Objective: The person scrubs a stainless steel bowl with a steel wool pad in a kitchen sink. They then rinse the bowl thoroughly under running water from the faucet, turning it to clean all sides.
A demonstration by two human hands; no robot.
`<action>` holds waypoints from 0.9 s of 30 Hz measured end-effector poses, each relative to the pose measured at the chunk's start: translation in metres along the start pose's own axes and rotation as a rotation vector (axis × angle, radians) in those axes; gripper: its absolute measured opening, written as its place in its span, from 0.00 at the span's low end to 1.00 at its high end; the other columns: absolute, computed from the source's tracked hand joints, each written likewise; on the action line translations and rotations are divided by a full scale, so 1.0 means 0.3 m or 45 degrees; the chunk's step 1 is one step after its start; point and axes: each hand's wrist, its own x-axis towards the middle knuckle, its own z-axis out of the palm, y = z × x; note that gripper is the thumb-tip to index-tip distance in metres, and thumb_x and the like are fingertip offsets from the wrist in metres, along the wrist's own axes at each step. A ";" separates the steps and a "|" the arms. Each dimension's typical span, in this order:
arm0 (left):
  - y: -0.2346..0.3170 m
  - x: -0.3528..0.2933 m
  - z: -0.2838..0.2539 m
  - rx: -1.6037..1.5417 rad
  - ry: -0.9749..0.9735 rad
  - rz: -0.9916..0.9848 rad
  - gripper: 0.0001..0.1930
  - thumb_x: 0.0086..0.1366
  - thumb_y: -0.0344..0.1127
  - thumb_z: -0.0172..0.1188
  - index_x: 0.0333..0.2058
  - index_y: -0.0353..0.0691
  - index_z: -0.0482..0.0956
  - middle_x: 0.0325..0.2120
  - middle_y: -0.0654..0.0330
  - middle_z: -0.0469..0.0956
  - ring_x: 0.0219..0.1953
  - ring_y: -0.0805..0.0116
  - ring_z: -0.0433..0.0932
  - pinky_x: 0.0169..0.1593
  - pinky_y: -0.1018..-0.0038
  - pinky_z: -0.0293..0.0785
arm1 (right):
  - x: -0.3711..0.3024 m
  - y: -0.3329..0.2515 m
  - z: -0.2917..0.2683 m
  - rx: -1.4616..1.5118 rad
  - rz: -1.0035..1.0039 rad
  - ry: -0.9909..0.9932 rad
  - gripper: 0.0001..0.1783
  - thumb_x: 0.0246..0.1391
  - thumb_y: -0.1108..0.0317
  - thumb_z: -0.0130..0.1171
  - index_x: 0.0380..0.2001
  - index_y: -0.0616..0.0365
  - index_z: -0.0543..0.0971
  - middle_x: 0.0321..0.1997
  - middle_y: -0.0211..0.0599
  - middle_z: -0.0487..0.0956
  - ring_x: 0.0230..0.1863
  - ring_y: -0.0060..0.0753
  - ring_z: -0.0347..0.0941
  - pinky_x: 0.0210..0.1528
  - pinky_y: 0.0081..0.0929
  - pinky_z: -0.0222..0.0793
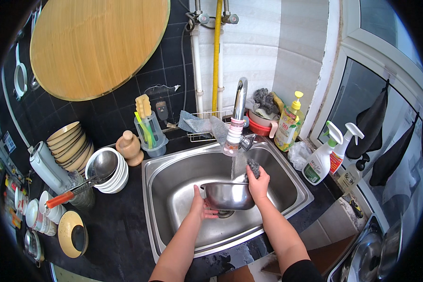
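A stainless steel bowl (228,196) is held tilted over the sink (167,202), under the tap (240,101). My left hand (201,206) supports it at the left, thumb up along the side and fingers beneath. At the bowl's right rim, my right hand (258,184) is closed on a grey steel wool scrubber (253,166), which sticks out above the fingers. Water (238,167) falls from the tap's pink and white nozzle (233,136) toward the bowl. The inside of the bowl is mostly hidden from me.
Left of the sink are stacked white bowls (120,181) with a ladle (104,165), a wooden mortar (129,148) and a yellow bowl (66,232). A dish soap bottle (289,124) and spray bottles (318,162) line the right side. Pans (366,256) sit at lower right.
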 end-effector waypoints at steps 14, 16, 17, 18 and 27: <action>0.032 -0.082 0.031 -0.144 -0.419 -0.221 0.56 0.46 0.72 0.51 0.57 0.26 0.46 0.51 0.41 0.62 0.51 0.33 0.64 0.51 0.49 0.63 | -0.015 -0.043 -0.012 -0.149 -0.276 -0.082 0.13 0.41 0.65 0.63 0.19 0.64 0.73 0.16 0.47 0.74 0.17 0.41 0.73 0.21 0.29 0.65; 0.029 -0.061 0.023 -0.235 -0.420 -0.264 0.46 0.49 0.60 0.52 0.54 0.23 0.51 0.48 0.39 0.63 0.51 0.33 0.64 0.51 0.47 0.63 | -0.012 -0.011 -0.017 -0.178 -0.284 -0.127 0.13 0.41 0.65 0.63 0.20 0.63 0.73 0.17 0.47 0.74 0.18 0.43 0.73 0.22 0.30 0.66; 0.030 -0.058 0.024 -0.278 -0.420 -0.287 0.41 0.51 0.53 0.52 0.53 0.22 0.54 0.47 0.38 0.64 0.51 0.33 0.65 0.51 0.46 0.63 | -0.010 0.002 -0.019 -0.193 -0.287 -0.147 0.13 0.41 0.65 0.63 0.21 0.63 0.74 0.17 0.47 0.74 0.19 0.44 0.74 0.22 0.31 0.66; 0.026 -0.060 0.030 -0.298 -0.385 -0.185 0.37 0.50 0.49 0.51 0.50 0.22 0.56 0.47 0.37 0.64 0.50 0.33 0.65 0.51 0.45 0.63 | -0.010 0.005 -0.021 -0.215 -0.298 -0.211 0.13 0.42 0.63 0.63 0.21 0.63 0.74 0.18 0.48 0.75 0.19 0.45 0.74 0.23 0.32 0.66; -0.011 0.009 0.010 -0.085 -0.107 0.292 0.21 0.42 0.29 0.48 0.38 0.23 0.68 0.37 0.42 0.72 0.40 0.42 0.74 0.41 0.47 0.74 | -0.014 0.024 0.000 -0.693 0.218 -0.640 0.36 0.40 0.52 0.64 0.50 0.56 0.64 0.37 0.47 0.77 0.40 0.47 0.74 0.43 0.35 0.68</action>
